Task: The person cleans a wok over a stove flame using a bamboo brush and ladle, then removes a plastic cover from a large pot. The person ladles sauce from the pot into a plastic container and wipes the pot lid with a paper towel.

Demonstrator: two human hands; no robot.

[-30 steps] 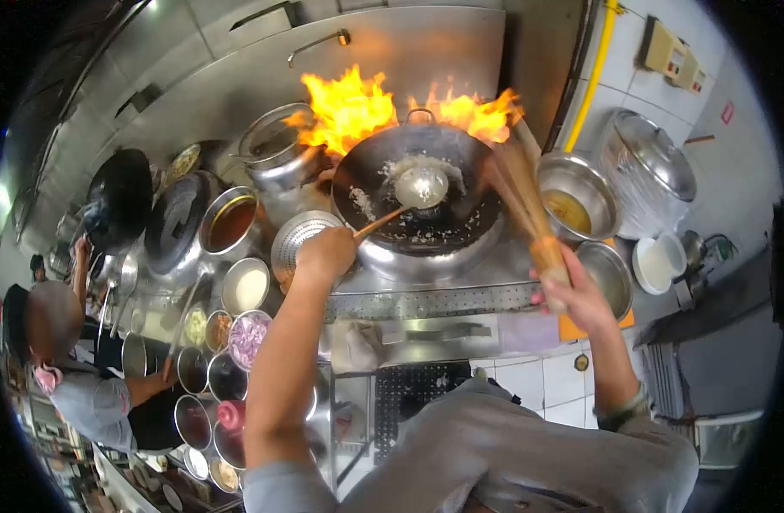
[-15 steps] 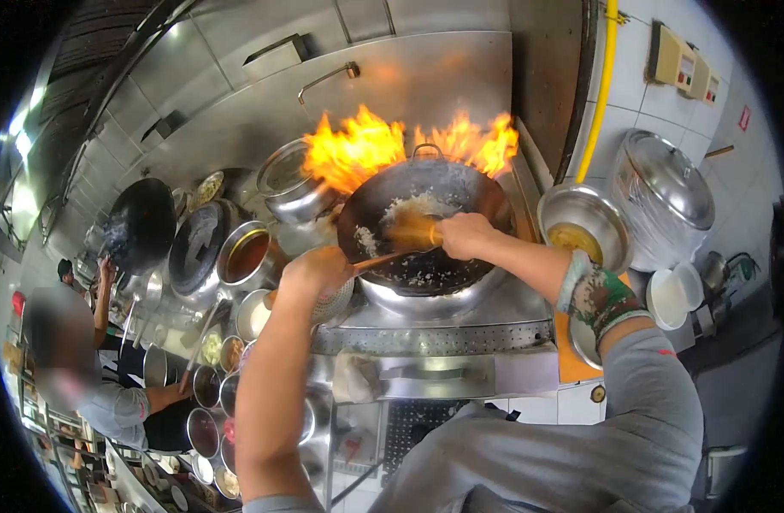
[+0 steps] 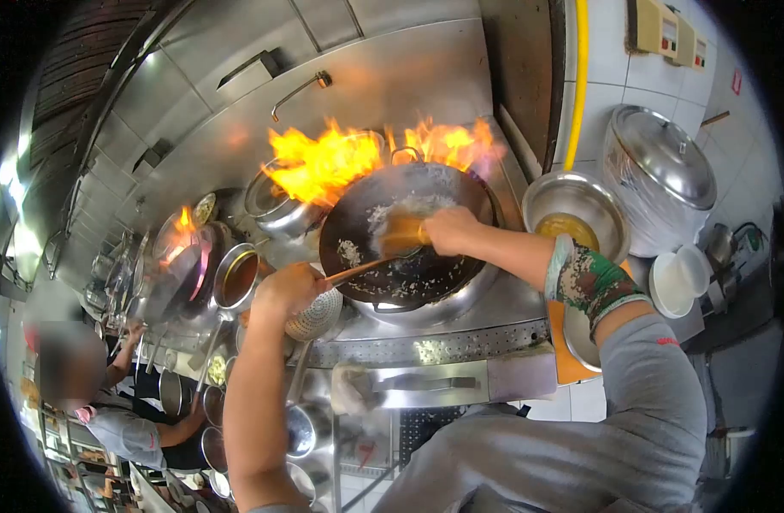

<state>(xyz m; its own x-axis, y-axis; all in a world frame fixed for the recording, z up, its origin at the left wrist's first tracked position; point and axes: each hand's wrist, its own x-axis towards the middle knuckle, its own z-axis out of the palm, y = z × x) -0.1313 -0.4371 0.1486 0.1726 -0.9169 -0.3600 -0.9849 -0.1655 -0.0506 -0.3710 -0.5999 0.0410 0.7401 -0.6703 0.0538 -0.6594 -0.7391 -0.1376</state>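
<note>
On the steel stove [image 3: 512, 318], a black wok [image 3: 443, 270] holds white bits [image 3: 349, 252].

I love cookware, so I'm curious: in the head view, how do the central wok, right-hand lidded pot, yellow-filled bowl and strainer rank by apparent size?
Largest to smallest:
1. Wok
2. Lidded pot
3. Bowl
4. Strainer
Real sizes may differ with nearness.
</note>
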